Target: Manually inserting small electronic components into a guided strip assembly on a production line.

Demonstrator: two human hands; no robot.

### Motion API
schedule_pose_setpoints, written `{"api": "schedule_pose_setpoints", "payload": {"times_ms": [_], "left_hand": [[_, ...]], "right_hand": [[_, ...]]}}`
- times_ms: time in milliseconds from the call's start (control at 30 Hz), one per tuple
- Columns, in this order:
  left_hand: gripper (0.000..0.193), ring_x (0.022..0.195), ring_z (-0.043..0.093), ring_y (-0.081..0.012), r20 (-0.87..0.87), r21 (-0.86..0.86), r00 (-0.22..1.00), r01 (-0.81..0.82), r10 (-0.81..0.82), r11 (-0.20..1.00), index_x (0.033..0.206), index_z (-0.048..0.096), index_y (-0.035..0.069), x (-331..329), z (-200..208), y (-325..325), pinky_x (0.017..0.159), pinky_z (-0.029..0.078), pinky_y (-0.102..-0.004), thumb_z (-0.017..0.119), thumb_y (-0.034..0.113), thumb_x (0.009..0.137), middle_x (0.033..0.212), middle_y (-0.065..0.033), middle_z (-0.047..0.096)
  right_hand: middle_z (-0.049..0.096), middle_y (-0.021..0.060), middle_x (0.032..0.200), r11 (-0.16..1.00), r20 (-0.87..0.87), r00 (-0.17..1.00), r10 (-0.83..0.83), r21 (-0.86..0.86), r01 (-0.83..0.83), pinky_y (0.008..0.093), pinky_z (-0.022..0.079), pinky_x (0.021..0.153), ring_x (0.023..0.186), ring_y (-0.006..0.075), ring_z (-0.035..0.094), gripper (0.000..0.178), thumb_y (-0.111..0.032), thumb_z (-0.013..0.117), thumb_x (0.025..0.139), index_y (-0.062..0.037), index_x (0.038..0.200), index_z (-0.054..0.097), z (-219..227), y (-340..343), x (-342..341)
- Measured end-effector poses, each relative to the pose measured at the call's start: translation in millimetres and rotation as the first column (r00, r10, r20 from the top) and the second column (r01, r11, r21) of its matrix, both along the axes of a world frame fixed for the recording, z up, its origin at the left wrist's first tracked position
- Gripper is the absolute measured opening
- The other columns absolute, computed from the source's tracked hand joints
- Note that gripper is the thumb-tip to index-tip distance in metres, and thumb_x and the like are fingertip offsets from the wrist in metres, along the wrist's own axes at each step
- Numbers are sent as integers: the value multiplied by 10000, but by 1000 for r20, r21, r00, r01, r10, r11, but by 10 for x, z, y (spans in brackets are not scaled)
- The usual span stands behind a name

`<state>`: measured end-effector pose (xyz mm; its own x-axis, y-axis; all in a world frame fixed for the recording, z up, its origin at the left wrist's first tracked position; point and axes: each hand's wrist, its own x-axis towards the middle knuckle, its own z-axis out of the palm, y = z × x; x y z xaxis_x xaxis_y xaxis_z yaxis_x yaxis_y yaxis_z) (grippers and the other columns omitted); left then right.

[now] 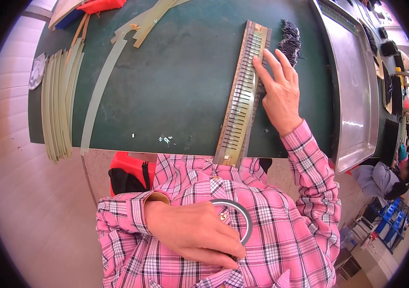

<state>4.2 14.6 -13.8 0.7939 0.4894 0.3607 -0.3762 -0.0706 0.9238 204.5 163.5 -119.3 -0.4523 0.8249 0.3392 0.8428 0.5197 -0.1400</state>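
Observation:
A long narrow strip (242, 103), with many thin dark pins laid crosswise in a row along it, lies on the green table and reaches over its near edge. My right hand (281, 98) rests on the far part of this strip, fingers outstretched and fingertips touching it. Close to my chest, my left hand (197, 233) grips a roll of tape (247, 222), its fingers closed on the ring's lower side. A faint clear band shows between the roll and the strip's near end. Just beyond my right fingers sits a pile of small black pins (289, 41).
A shallow metal tray (353, 96) stands along the right side. To the left lie a bundle of pale strips (58, 105) and a single strip (101, 96). More strips (154, 21) cross at the back. White scraps (166, 139) dot the table. Another person (387, 175) is at far right.

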Motion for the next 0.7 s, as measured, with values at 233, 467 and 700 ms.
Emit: {"api": "schedule_pose_setpoints", "payload": {"times_ms": [233,467,700], "left_hand": [[238,458,511,-149,48,-70,998,33,-30,997,1020,645,-5,-281,-167,182,369,336,-277,670,173,864,707,-42,592],[233,485,535,-158,60,-125,997,62,-54,990,1014,649,-8,-354,-329,248,388,358,-278,672,168,863,718,-53,604],[210,515,553,-160,61,-156,997,51,-42,986,1004,660,-19,-246,-461,252,419,386,-286,677,130,856,715,-65,609]], "right_hand": [[459,56,1358,995,18,999,46,-94,-44,411,353,1030,1298,297,382,689,150,507,638,-162,1247,589,75,115,-158],[457,67,1341,999,-9,1000,5,-39,-6,425,361,1004,1274,309,390,634,109,573,635,-157,1210,600,-156,4,-275],[453,65,1369,996,-11,1000,7,-84,-7,409,350,1034,1298,298,385,754,175,494,605,-182,1264,582,-121,-163,-191]]}}
